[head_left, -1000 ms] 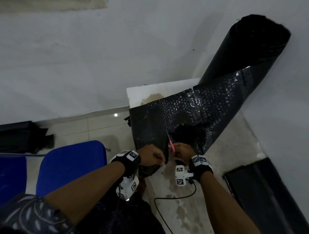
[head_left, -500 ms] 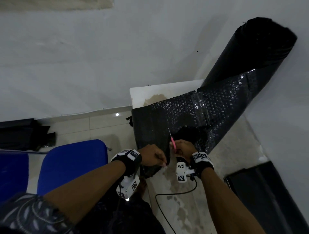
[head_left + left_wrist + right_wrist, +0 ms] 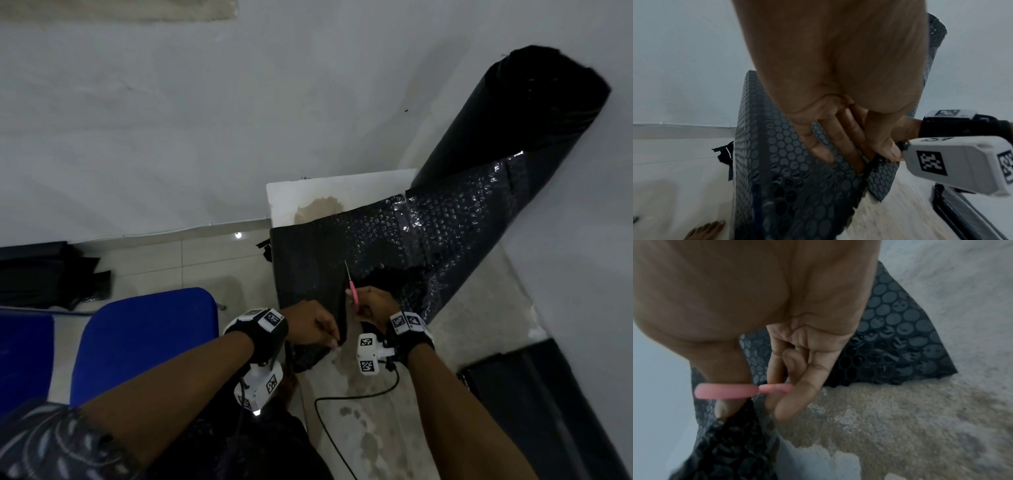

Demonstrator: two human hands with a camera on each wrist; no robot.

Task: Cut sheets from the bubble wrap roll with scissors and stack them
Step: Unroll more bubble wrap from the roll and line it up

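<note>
- Leaning against the wall corner in the head view, the black bubble wrap roll (image 3: 513,113) stands tilted, and its unrolled sheet (image 3: 394,246) spreads over the stained table (image 3: 342,192).
- The right hand (image 3: 371,306) grips the pink-handled scissors (image 3: 352,291), whose thin blade points away from the person, up along the sheet.
- The left hand (image 3: 313,327) pinches the sheet's near edge just beside the cut line.
- A blue chair (image 3: 144,339) stands on the tiled floor to the left, with dark sheets (image 3: 44,274) lying by the wall beyond it.
- From the left wrist, the left hand (image 3: 838,129) lies with fingers (image 3: 851,146) on the bubbled sheet (image 3: 777,170), thumb closing against them on a fold of it.
- A bare foot (image 3: 707,230) shows on the floor below.
- From the right wrist, the right hand (image 3: 787,353) has thumb and fingers curled through the pink loops of the scissors (image 3: 744,391); the blades are hidden.
- The sheet (image 3: 890,337) lies beneath, its ragged edge on the table (image 3: 900,426).
</note>
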